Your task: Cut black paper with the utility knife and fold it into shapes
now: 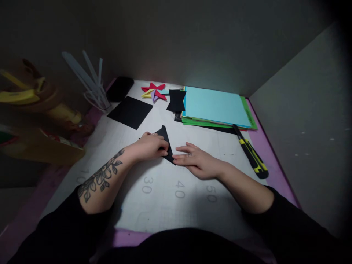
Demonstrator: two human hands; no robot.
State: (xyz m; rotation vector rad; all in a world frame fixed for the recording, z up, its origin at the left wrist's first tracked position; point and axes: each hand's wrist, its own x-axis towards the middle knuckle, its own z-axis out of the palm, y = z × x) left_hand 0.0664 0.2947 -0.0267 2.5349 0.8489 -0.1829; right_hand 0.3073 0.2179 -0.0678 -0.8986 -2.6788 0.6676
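Observation:
A piece of folded black paper (166, 136) lies on the white mat in front of me, its tip pointing away and one corner towards my right hand. My left hand (151, 146) rests over its left part with curled fingers pressed down on it, hiding much of the paper. With fingers stretched out and apart, my right hand (199, 161) lies low on the mat, its fingertips touching the paper's right corner. Beyond them are a flat black paper square (130, 112) and another folded black paper piece (176, 100).
Colored paper sheets (217, 104) are stacked at the back right, with a yellow-and-black utility knife (251, 154) beside them. Red, yellow and purple folded paper (154, 92) lies at the back, near a black phone-like object (120, 88). A clear cup (96, 98) holds white strips.

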